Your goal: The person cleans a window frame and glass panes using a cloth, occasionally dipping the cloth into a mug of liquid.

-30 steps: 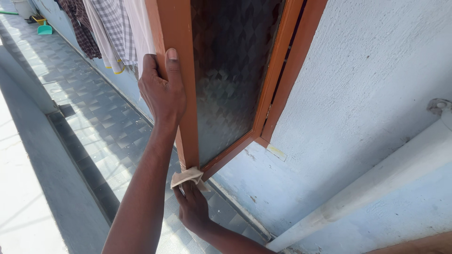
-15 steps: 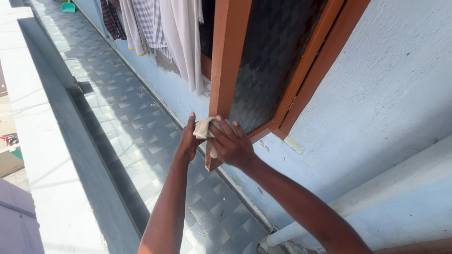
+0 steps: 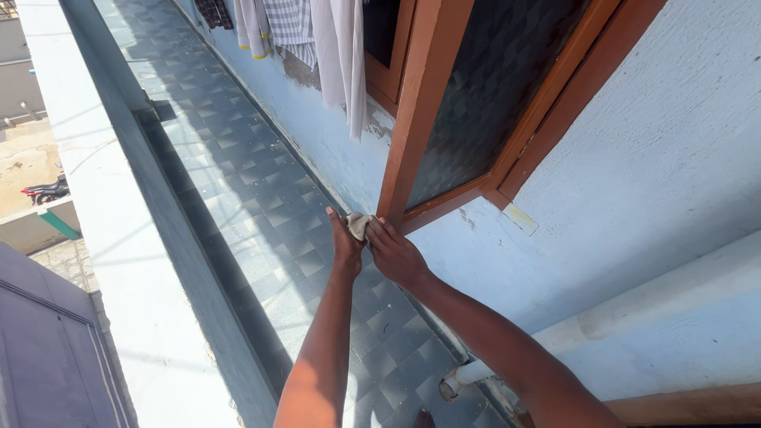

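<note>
Here, both hands, left hand (image 3: 346,246) and right hand (image 3: 394,254), pinched together on a small crumpled cloth (image 3: 357,225) at the bottom corner of the upright brown window frame (image 3: 416,111); cloth's long axis unclear.

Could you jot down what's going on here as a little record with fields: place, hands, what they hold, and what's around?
Place: outdoor tiled walkway beside a pale blue wall
Left hand: at the cloth, below the shutter corner
Right hand: pressing a small beige cloth against the bottom corner of the open wooden window shutter
Shutter pane: dark patterned glass
Nearby: hanging laundry, white pipe
</note>
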